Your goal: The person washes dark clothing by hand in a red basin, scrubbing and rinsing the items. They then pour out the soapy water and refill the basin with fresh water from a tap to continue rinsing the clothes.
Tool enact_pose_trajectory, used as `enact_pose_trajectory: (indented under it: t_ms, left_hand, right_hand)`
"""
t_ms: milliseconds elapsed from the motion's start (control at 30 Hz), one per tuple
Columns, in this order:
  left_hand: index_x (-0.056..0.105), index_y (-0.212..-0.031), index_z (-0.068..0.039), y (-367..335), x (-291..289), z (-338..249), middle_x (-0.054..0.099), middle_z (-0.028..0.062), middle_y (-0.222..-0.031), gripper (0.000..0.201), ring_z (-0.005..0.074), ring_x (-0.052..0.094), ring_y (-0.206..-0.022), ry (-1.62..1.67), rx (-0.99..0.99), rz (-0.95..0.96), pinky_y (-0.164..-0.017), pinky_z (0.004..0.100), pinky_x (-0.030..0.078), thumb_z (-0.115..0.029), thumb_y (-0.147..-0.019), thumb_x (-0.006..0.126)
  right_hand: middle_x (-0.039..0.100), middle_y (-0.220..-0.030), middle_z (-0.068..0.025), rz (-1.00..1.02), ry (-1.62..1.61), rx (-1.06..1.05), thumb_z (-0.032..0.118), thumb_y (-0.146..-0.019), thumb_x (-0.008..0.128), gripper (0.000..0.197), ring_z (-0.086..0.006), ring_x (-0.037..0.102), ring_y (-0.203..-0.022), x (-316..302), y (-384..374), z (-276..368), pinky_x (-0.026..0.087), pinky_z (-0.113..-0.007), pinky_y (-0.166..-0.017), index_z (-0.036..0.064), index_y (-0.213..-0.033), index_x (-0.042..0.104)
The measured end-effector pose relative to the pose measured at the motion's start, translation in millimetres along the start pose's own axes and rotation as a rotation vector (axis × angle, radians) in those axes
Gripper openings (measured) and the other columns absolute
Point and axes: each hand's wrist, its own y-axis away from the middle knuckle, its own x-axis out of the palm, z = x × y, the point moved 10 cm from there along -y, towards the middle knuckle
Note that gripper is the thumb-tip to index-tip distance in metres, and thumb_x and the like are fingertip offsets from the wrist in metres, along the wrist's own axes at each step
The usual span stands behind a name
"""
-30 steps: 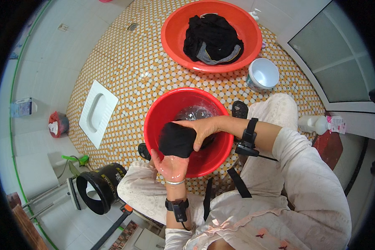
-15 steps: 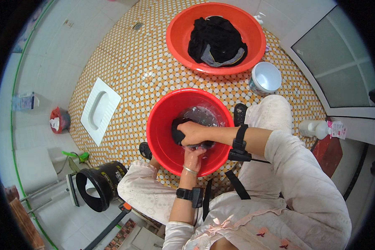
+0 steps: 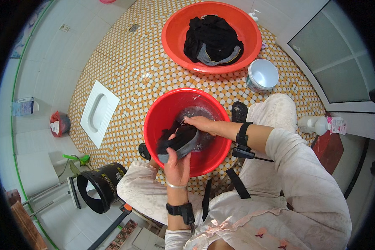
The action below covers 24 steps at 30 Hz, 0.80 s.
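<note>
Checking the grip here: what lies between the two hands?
In the head view, a black-and-grey cloth lies between the left hand and right hand.

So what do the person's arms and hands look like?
No gloves on the left hand or right hand. A silvery bangle circles the left wrist. Each forearm has a black strap and box, the right with a dark cable. Sleeves are off-white.

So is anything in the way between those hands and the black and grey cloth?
Nothing visible. The left hand already holds the black and grey cloth, and the right hand is at its upper edge. The red basin surrounds them, but both arms reach in over its rim.
</note>
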Motion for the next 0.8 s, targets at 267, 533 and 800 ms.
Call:
enact_pose_trajectory:
  t_ms: [267,533,800]
  left_hand:
    - [0.046,-0.128,-0.017,37,47,-72,0.041,0.0096,-0.135,0.048,0.0296,0.033,-0.128,0.231,0.173,0.13,-0.106,0.0524,0.023,-0.039,-0.086,0.055]
    - [0.047,-0.123,-0.01,-35,-80,-1,0.045,0.0126,-0.13,0.041,0.0328,0.038,-0.123,0.384,-0.151,-0.229,-0.1,0.0523,0.033,-0.033,-0.09,0.051]
    - [0.038,-0.13,-0.014,-112,-205,104,0.018,0.0106,-0.142,0.052,0.0404,0.017,-0.125,0.117,-0.611,-0.821,-0.095,0.0683,0.02,-0.034,-0.083,0.051]
  right_hand:
    - [0.03,-0.141,-0.0149,0.025,-0.319,0.248,0.073,-0.079,0.034,0.079,-0.038,0.025,-0.128,-6,16,-4,0.025,-0.057,-0.098,0.0166,-0.135,0.036]
    - [0.063,-0.09,-0.0025,-0.007,-0.488,0.238,0.048,-0.07,0.07,0.043,-0.0177,0.057,-0.086,-15,4,3,0.046,-0.039,-0.069,0.015,-0.097,0.063]
    - [0.061,-0.101,-0.0201,-0.585,0.89,0.176,0.016,-0.079,0.053,0.04,-0.0354,0.06,-0.094,-47,-55,1,0.047,-0.047,-0.079,0.0158,-0.119,0.049]
